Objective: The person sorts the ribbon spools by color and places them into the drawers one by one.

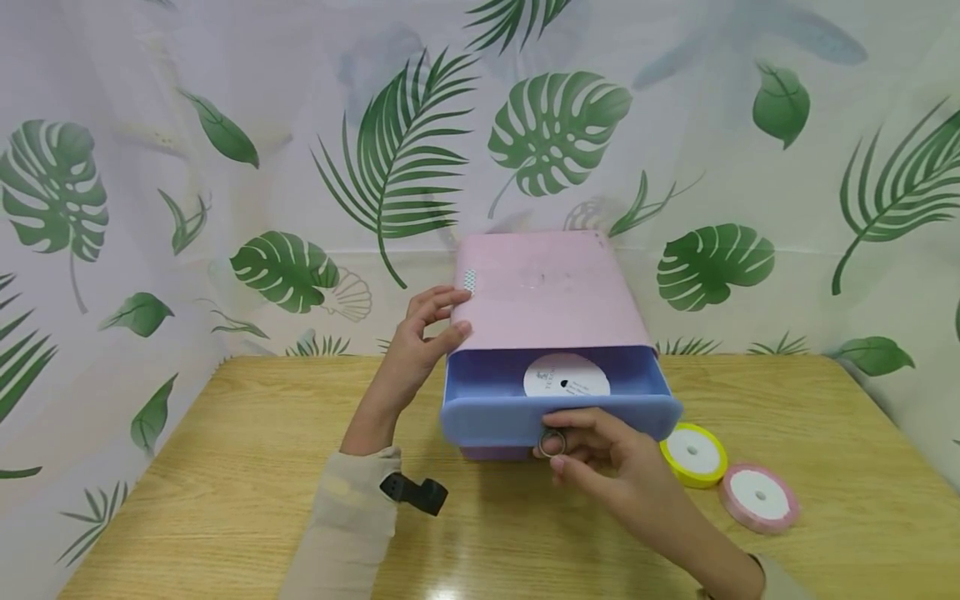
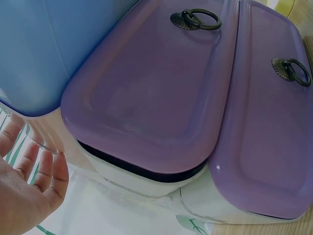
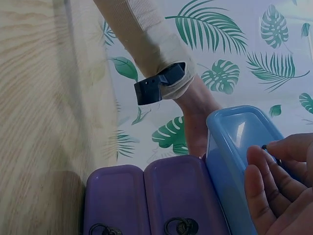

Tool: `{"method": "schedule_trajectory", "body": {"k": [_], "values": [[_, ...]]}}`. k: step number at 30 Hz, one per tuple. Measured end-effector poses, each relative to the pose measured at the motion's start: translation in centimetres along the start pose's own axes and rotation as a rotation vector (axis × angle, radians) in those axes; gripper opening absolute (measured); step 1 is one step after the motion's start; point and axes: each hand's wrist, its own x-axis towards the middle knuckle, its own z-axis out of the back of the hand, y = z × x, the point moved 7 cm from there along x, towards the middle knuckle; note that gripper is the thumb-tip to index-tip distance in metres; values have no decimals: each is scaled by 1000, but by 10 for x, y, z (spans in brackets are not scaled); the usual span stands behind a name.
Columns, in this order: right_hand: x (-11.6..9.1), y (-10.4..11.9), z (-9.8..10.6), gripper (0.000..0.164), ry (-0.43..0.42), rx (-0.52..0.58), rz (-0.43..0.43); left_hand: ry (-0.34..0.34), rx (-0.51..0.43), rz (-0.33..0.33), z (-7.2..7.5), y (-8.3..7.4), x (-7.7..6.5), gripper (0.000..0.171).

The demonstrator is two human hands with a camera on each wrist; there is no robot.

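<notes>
A pink-topped drawer unit (image 1: 547, 292) stands on the table, its blue top drawer (image 1: 487, 421) pulled partly out. Inside that drawer lies a white-faced ribbon spool (image 1: 566, 377). My left hand (image 1: 420, 342) rests on the unit's left side, fingertips at the wall near the top edge. With thumb and fingers, my right hand (image 1: 611, 454) pinches the ring pull (image 1: 552, 443) on the blue drawer's front. Two purple drawers, an upper one (image 2: 151, 98) and a lower one (image 2: 264, 122), sit below the blue one, each with a dark metal ring pull.
To the right of the unit, a yellow ribbon spool (image 1: 693, 455) and a pink ribbon spool (image 1: 760, 498) lie flat on the wooden table (image 1: 225, 500). A leaf-print cloth (image 1: 285, 192) hangs behind. A black strap (image 1: 415, 493) is on the left sleeve.
</notes>
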Motion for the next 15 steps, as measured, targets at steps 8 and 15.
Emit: {"method": "schedule_trajectory", "body": {"k": [8,15], "values": [[12,-6,2,31,4,30,-19,-1,4,2,1,0,0,44],[18,-12,5,32,-5,56,-45,-3,5,0,2,1,0,44]]}}
